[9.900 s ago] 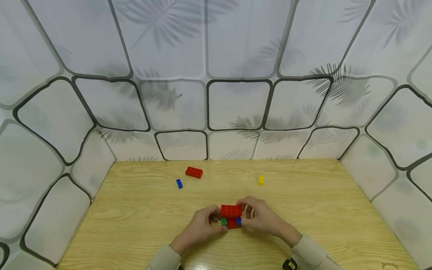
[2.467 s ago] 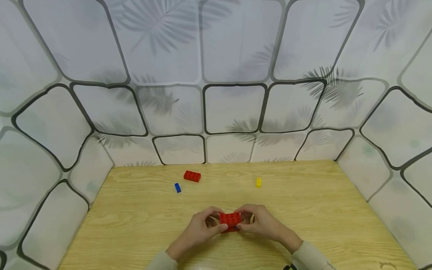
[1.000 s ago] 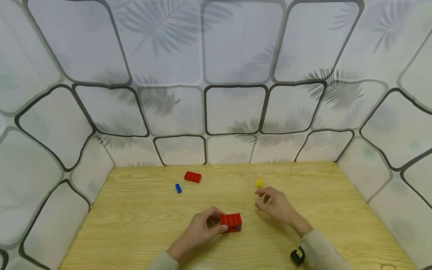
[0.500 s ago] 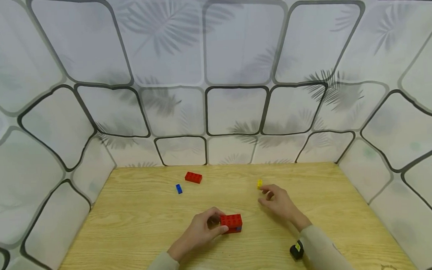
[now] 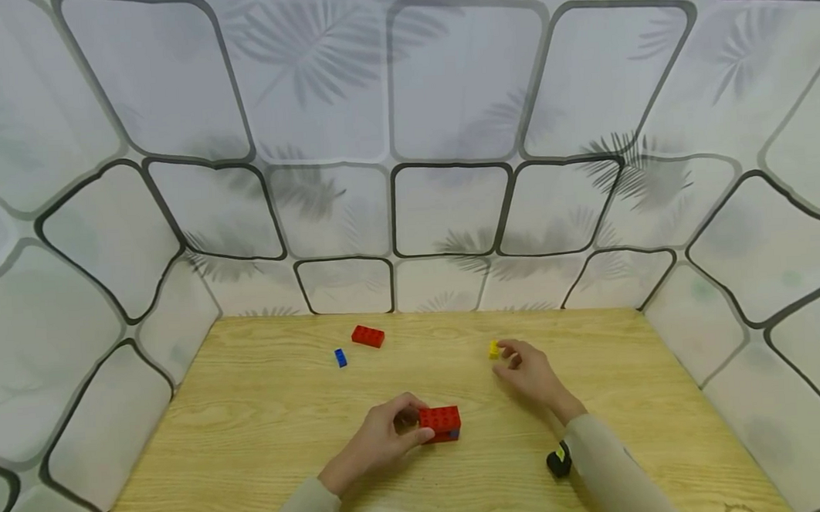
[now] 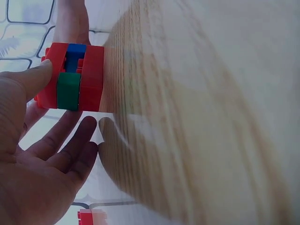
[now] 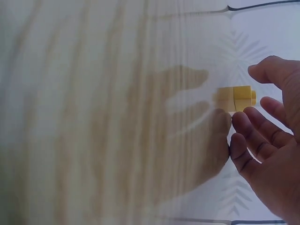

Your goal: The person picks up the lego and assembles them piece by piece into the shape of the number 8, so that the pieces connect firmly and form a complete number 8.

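Near the middle of the table, my left hand [image 5: 384, 434] grips a stack of toy building bricks [image 5: 439, 418] by its left end. The left wrist view shows its make-up: two red bricks with a green brick [image 6: 68, 91] and a blue brick [image 6: 74, 57] between them. My left thumb lies on the upper red brick, fingers on the far side. Farther back to the right, my right hand [image 5: 533, 375] hovers beside a small yellow brick [image 5: 494, 350]. In the right wrist view, the yellow brick sits between the spread thumb and fingers, which do not grip it.
At the back left of the wooden table [image 5: 265, 418] lie a loose red brick [image 5: 368, 336] and a small blue brick [image 5: 340, 358]. Patterned white walls [image 5: 449, 207] enclose the table at the back and on both sides.
Earlier both hands held the stack, its upper red brick coming down over the green and blue ones. My right hand has since let go and moved back and right to the yellow brick.
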Available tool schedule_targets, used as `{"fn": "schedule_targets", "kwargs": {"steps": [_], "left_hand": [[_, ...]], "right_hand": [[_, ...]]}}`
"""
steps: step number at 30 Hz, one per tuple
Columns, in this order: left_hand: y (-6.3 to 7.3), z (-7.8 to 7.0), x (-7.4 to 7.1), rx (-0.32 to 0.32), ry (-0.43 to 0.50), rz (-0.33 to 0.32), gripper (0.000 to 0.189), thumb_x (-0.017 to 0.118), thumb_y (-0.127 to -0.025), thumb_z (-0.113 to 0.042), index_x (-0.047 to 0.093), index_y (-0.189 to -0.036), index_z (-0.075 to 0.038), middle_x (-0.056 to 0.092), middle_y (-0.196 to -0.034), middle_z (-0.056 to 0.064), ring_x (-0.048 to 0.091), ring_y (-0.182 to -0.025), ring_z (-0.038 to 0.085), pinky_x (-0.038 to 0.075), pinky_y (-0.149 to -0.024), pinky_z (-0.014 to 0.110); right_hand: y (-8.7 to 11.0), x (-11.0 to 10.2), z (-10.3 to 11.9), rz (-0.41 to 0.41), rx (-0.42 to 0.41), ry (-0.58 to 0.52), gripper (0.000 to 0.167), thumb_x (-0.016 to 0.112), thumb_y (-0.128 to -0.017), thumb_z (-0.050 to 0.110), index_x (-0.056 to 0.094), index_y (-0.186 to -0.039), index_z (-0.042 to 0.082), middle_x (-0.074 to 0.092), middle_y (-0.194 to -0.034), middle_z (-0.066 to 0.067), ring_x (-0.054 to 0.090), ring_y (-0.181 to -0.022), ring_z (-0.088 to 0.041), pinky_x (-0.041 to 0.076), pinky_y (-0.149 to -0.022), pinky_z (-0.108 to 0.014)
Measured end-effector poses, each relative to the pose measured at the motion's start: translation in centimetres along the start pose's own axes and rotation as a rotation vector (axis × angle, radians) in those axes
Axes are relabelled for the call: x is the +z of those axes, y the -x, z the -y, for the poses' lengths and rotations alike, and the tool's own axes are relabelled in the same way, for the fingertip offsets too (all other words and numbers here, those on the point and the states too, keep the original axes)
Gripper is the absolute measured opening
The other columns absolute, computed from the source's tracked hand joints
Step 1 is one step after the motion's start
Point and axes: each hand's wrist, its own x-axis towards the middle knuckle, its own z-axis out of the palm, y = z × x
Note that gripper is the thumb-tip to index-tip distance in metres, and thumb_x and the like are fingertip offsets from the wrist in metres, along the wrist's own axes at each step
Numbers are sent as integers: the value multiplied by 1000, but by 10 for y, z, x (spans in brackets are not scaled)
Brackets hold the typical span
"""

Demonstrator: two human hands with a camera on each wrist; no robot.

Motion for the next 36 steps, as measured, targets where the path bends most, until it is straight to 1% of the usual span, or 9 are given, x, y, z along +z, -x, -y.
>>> {"fn": "schedule_targets", "kwargs": {"steps": [5,13,18,24,29,36], "left_hand": [[0,0,0,9,-5,-4,28,74,-100,-37,69,-120,-19,76,-111,1,70,-100,16,55,-86,31],[0,-1,0,1,-10,-6,28,74,-100,-38,69,-120,-20,76,-111,0,70,-100,17,55,-87,30],[0,-2,-1,-6,-2,2,27,74,-100,-36,69,-120,-19,76,-111,1,69,-100,15,55,-88,31],[0,-2,-1,-6,5,3,27,74,-100,-36,69,-120,-19,76,-111,1,68,-99,15,55,-87,31],[0,-3,-2,-3,3,5,27,74,-100,-36,69,-120,-19,76,-111,1,69,-100,15,55,-87,30],[0,-3,-2,-17,7,9,26,74,-100,-36,69,-120,-20,75,-111,0,68,-99,13,54,-86,28]], "right_hand": [[-5,-1,-2,2,30,-1,49,77,-96,16,62,-139,0,68,-118,-18,65,-94,-21,53,-76,-31],[-13,0,-3,9,60,4,51,76,-95,16,60,-141,0,68,-118,-18,66,-95,-23,53,-78,-35],[-16,0,-2,15,69,21,54,75,-95,18,59,-142,-1,69,-114,-17,65,-95,-24,52,-80,-36],[-19,1,-2,37,71,45,55,72,-96,20,57,-145,-1,68,-113,-15,63,-92,-22,51,-77,-35],[-21,1,-1,36,77,55,53,72,-96,19,58,-144,-1,68,-112,-14,62,-91,-22,49,-76,-35],[-24,3,-3,25,74,68,52,73,-95,18,60,-142,-1,68,-109,-13,61,-87,-19,48,-76,-34]]}}
